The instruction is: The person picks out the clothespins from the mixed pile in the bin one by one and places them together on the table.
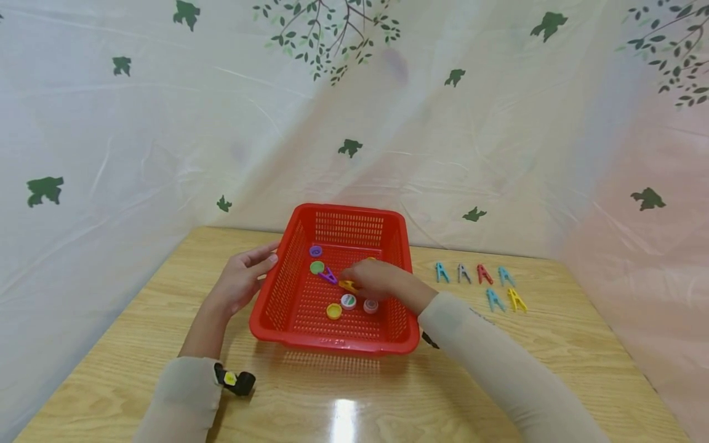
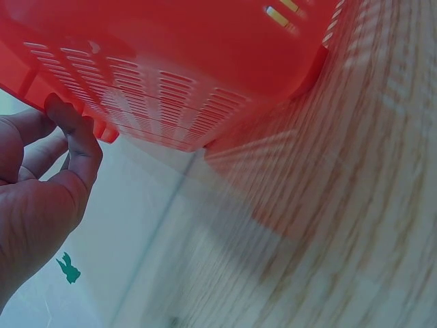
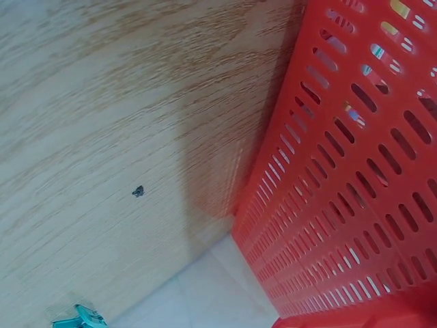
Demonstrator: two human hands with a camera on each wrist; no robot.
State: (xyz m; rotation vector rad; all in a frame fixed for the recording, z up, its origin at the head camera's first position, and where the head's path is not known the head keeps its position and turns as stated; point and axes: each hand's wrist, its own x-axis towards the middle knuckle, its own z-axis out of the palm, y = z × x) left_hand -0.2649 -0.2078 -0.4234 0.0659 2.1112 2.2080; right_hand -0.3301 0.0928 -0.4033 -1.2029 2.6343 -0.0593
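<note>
A red slotted basket [image 1: 288, 289] stands on the wooden table [image 1: 498, 344]. Inside lie a purple clothespin [image 1: 328, 275], a yellow clothespin [image 1: 349, 286], and bottle caps: purple [image 1: 316, 251], green [image 1: 317, 267], yellow [image 1: 334, 311], white-red [image 1: 348, 301], pink [image 1: 370, 306]. My right hand [image 1: 372, 278] reaches into the basket and its fingers pinch the yellow clothespin. My left hand [image 1: 244, 277] rests against the basket's left wall [image 2: 157, 82] with relaxed fingers [image 2: 78, 137] touching the rim. The right wrist view shows only the basket's outer wall [image 3: 355, 178], not the hand.
Several clothespins lie in two rows right of the basket: blue [image 1: 441, 271], grey [image 1: 463, 272], red [image 1: 484, 274], blue [image 1: 505, 275], blue [image 1: 494, 299], yellow [image 1: 516, 299]. A leaf-printed plastic sheet [image 1: 354, 123] hangs behind and beside the table.
</note>
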